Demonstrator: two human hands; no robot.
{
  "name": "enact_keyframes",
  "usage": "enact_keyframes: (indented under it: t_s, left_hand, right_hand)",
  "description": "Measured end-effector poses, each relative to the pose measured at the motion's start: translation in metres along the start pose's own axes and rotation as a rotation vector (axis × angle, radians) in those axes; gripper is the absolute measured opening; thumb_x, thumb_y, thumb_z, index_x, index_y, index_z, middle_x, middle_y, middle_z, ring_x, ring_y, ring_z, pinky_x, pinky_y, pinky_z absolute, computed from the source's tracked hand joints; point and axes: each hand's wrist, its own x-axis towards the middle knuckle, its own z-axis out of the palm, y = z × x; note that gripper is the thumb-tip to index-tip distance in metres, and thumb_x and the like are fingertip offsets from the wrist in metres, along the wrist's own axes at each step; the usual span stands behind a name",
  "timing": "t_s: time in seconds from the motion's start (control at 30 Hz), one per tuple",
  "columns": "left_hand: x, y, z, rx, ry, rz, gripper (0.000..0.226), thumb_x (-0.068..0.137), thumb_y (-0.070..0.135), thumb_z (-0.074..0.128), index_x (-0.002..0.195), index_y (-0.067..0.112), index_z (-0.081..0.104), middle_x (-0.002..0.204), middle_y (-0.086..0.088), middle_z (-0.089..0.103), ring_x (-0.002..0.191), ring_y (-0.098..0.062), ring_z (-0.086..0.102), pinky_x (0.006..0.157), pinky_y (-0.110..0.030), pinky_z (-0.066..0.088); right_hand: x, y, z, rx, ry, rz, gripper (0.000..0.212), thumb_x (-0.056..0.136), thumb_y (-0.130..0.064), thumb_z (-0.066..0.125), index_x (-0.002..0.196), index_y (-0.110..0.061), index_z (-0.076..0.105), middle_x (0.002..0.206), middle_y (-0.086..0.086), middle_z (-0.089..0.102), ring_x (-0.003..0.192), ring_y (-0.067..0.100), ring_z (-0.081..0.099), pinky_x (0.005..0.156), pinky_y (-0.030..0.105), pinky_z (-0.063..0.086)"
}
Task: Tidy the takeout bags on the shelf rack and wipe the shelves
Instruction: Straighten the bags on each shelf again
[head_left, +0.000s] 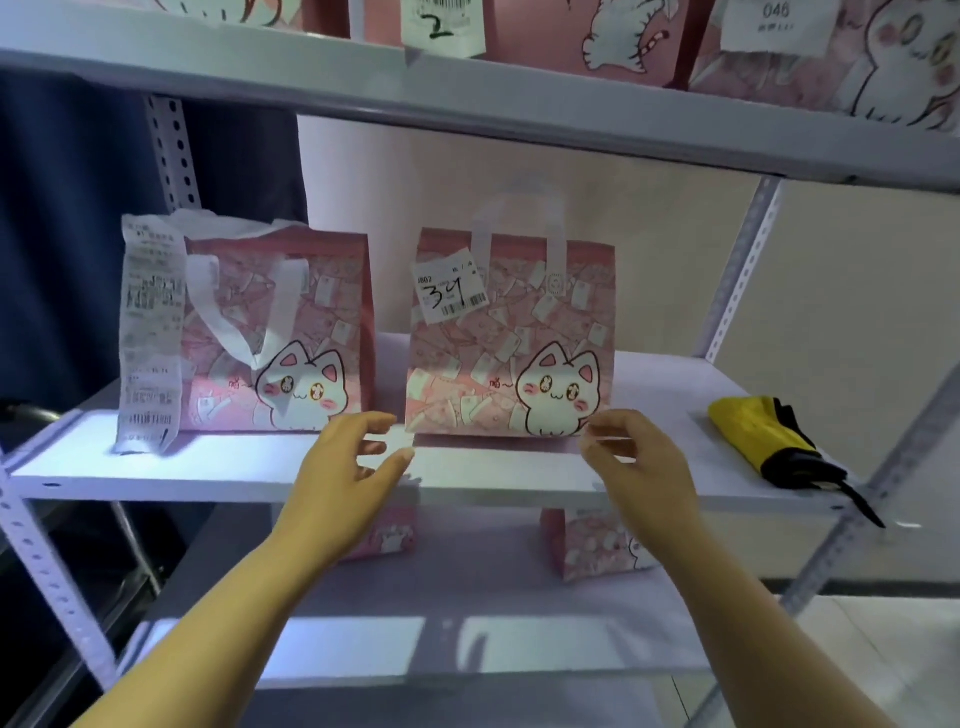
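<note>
Apparently early on, we hold our left hand (353, 462) and right hand (635, 462) empty, fingers spread, beside the numbered bag (511, 358); the shelf (234, 467) seems unwiped.

Three shelves show: top shelf (208, 67), middle shelf (234, 467), lower shelf (467, 597). The middle one carries two pink cat bags, the left bag (270, 332) and the right bag (511, 338). Below are two more, the lower left bag (395, 535) and the lower right bag (597, 545). Up top, cropped, there are perhaps three. One yellow-and-black bundle (763, 436). Two hands: left hand (343, 467), right hand (639, 462).
</note>
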Motion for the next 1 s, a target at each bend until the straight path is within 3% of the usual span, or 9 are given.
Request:
enact_keyframes:
  t_s: [0.17,0.4,0.57,0.63,0.77,0.9,1.0]
  left_hand:
    - [-0.040,-0.010,-0.012,0.020,-0.051,-0.064,0.018,0.085,0.032,0.063,0.102,0.033,0.059,0.103,0.020,0.056,0.089,0.006,0.057,0.068,-0.011,0.042]
    - [-0.099,-0.044,-0.006,0.062,-0.099,-0.201,0.012,0.084,0.032,0.064,0.090,0.041,0.059,0.094,0.018,0.061,0.086,0.007,0.057,0.068,-0.011,0.042]
    - [-0.129,-0.082,0.015,0.076,-0.133,-0.350,0.011,0.084,0.027,0.066,0.088,0.035,0.060,0.094,0.013,0.063,0.084,0.002,0.059,0.067,-0.014,0.043]
    - [-0.136,-0.101,0.022,0.089,-0.162,-0.382,0.013,0.085,0.027,0.065,0.087,0.037,0.059,0.094,0.015,0.062,0.085,-0.001,0.059,0.068,-0.016,0.043]
    - [-0.140,-0.142,0.032,0.119,-0.182,-0.432,0.014,0.086,0.027,0.064,0.089,0.038,0.057,0.095,0.014,0.061,0.085,-0.003,0.059,0.068,-0.015,0.042]
    - [-0.126,-0.198,0.041,0.164,-0.171,-0.434,0.015,0.086,0.027,0.064,0.098,0.033,0.057,0.101,0.010,0.061,0.089,-0.002,0.057,0.074,-0.021,0.044]
    - [-0.107,-0.245,0.050,0.250,-0.122,-0.370,0.027,0.085,0.028,0.065,0.110,0.024,0.057,0.103,0.008,0.056,0.089,-0.003,0.054,0.079,-0.021,0.039]
  right_hand:
    - [-0.030,0.002,0.012,-0.012,-0.184,-0.022,0.009,0.085,-0.027,0.064,0.088,-0.034,0.062,0.090,-0.016,0.065,0.084,-0.006,0.059,0.069,0.014,0.046]
    - [-0.073,0.030,0.033,-0.021,-0.441,0.041,0.008,0.086,-0.029,0.063,0.085,-0.037,0.062,0.084,-0.022,0.064,0.082,-0.006,0.058,0.067,0.007,0.043]
    - [-0.091,0.067,0.059,-0.062,-0.583,0.075,0.006,0.086,-0.034,0.062,0.085,-0.040,0.062,0.088,-0.028,0.062,0.086,-0.008,0.057,0.067,0.005,0.042]
    - [-0.094,0.083,0.073,-0.075,-0.607,0.099,0.007,0.086,-0.033,0.062,0.082,-0.040,0.062,0.087,-0.029,0.062,0.085,-0.008,0.057,0.067,0.006,0.041]
    - [-0.092,0.114,0.107,-0.084,-0.586,0.163,0.007,0.086,-0.029,0.063,0.082,-0.034,0.063,0.084,-0.016,0.065,0.081,-0.001,0.058,0.071,0.015,0.044]
    - [-0.080,0.148,0.156,-0.124,-0.577,0.193,0.005,0.088,-0.030,0.061,0.092,-0.032,0.060,0.090,-0.013,0.063,0.084,0.004,0.059,0.076,0.025,0.049]
    - [-0.063,0.175,0.201,-0.100,-0.519,0.201,0.012,0.088,-0.028,0.061,0.099,-0.028,0.057,0.091,-0.011,0.062,0.081,0.005,0.059,0.068,0.021,0.049]
